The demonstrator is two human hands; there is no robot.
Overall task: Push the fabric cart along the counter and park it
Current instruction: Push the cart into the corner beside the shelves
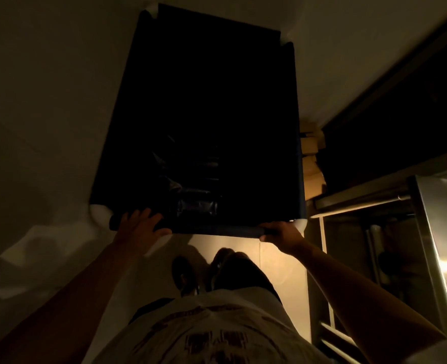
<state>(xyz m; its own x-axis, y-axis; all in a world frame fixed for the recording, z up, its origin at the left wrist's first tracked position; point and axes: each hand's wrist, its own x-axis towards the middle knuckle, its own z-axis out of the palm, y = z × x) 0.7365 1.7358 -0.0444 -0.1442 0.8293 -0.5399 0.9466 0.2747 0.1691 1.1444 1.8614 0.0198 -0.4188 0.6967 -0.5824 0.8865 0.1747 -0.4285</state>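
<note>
The fabric cart (269, 106) is a deep bin of dark blue cloth with white corner pieces, standing on the pale floor straight ahead of me. Its inside is nearly black; something shiny and dark lies at the bottom near the front. My left hand (139, 225) rests on the left end of the near rim, fingers spread over the bar. My right hand (281, 233) grips the right end of that rim, fingers curled round the bar. Both arms are stretched forward.
A stainless steel counter (437, 232) with a lower shelf runs along the right, close to the cart's right side. Cardboard boxes (313, 164) are stacked between cart and counter. Open pale floor (46, 127) lies to the left and ahead. The light is dim.
</note>
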